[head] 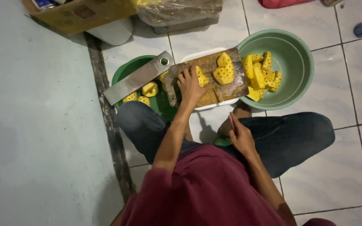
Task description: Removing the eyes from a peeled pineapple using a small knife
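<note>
Hands at work over a wooden cutting board, seen from my head camera as I sit cross-legged on a tiled floor. My left hand reaches forward and presses down on the near left part of the board, fingers spread over a yellow pineapple piece; the grip looks loose, more resting than clenched. A larger peeled pineapple chunk lies just beside it toward the board's far edge. My right hand rests near my knee, fingers extended; it seems to touch something green tucked under it, but the view is too dark to tell whether it grasps this. The board sits on a white tray and overlaps the rim of a pale green basin on the right, which holds a heap of cut pineapple pieces. A darker green basin on the left holds more pieces, with a broad cleaver laid across its rim. A cardboard box stands beyond.
</note>
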